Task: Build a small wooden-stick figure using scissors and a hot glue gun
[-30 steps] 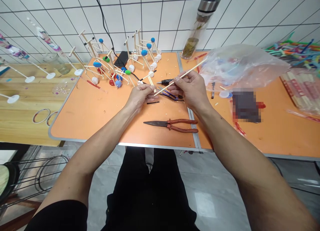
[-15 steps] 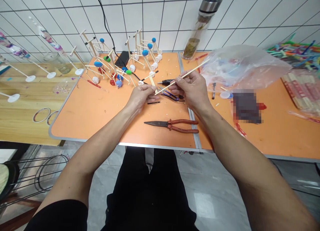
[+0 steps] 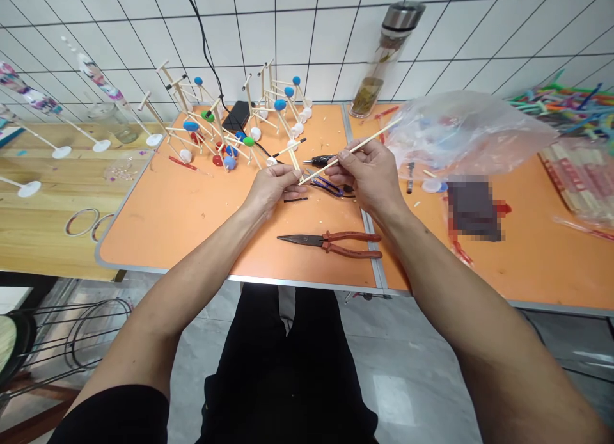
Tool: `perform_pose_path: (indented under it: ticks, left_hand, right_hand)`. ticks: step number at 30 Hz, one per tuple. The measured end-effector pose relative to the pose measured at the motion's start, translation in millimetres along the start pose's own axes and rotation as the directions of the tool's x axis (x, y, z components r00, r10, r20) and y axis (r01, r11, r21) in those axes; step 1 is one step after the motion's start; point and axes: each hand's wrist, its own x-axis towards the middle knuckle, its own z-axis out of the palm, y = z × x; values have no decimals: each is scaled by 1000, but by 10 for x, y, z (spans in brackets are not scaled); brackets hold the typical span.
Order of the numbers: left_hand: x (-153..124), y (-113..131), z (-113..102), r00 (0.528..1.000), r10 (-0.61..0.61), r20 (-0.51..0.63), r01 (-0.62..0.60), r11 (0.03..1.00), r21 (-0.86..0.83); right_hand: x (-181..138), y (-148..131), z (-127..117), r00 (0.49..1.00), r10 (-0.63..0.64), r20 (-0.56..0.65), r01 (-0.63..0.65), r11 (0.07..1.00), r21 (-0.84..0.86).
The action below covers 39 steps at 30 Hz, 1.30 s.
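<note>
My right hand [image 3: 371,175] pinches a long thin wooden stick [image 3: 378,135] that slants up to the right, its lower tip meeting my left hand. My left hand [image 3: 271,187] is closed on a short wooden stick piece [image 3: 293,160] that pokes up between thumb and fingers. Both hands hover over the orange table [image 3: 192,214]. Red-handled long-nose pliers [image 3: 336,242] lie just in front of my hands. Small blue-handled scissors [image 3: 326,184] and a dark pen-like tool [image 3: 317,158] lie under and behind my right hand.
Several stick-and-ball models [image 3: 235,127] stand at the back left of the table beside a black box with a cable [image 3: 236,115]. A glass bottle [image 3: 384,60] stands by the tiled wall. A clear plastic bag [image 3: 460,134], coloured straws [image 3: 561,102] and wooden sticks lie right.
My hands and the sticks have barely shifted. The view has tilted slightly.
</note>
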Motion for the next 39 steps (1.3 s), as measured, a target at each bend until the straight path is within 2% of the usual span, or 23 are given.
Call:
perform_pose_path:
  ticks: [19, 22, 25, 27, 29, 31, 35, 37, 39]
  left_hand:
    - [39, -41, -32, 999, 36, -4, -36, 999, -25]
    - [38, -44, -34, 999, 35, -8, -36, 999, -19]
    - [33, -44, -38, 999, 39, -6, -39, 999, -18]
    - [29, -41, -39, 999, 50, -5, -50, 998, -25]
    - [26, -30, -40, 998, 66, -5, -66, 997, -30]
    - [25, -9, -44, 996, 86, -8, -86, 996, -29]
    - [29, 48, -63, 991, 129, -34, -130, 991, -24]
    - [34, 69, -73, 987, 148, -55, -150, 988, -25]
    - [39, 76, -80, 984, 162, -70, -164, 986, -27]
  right_hand:
    - [19, -33, -25, 1000, 9, 21, -7, 998, -56]
    - [20, -97, -58, 998, 34, 53, -28, 993, -111]
    - [-2, -194, -89, 992, 67, 106, -36, 960, -278]
    - [-32, -257, -87, 985, 62, 161, 23, 876, -482]
    - [-73, -308, -61, 969, 42, 245, 140, 722, -677]
    - [-122, -342, -14, 939, 58, 339, 255, 546, -798]
    - [-222, -380, 88, 885, 188, 426, 384, 220, -897]
    - [-266, -388, 125, 859, 237, 454, 434, 132, -891]
    - [-300, -392, 147, 819, 280, 502, 492, 111, -864]
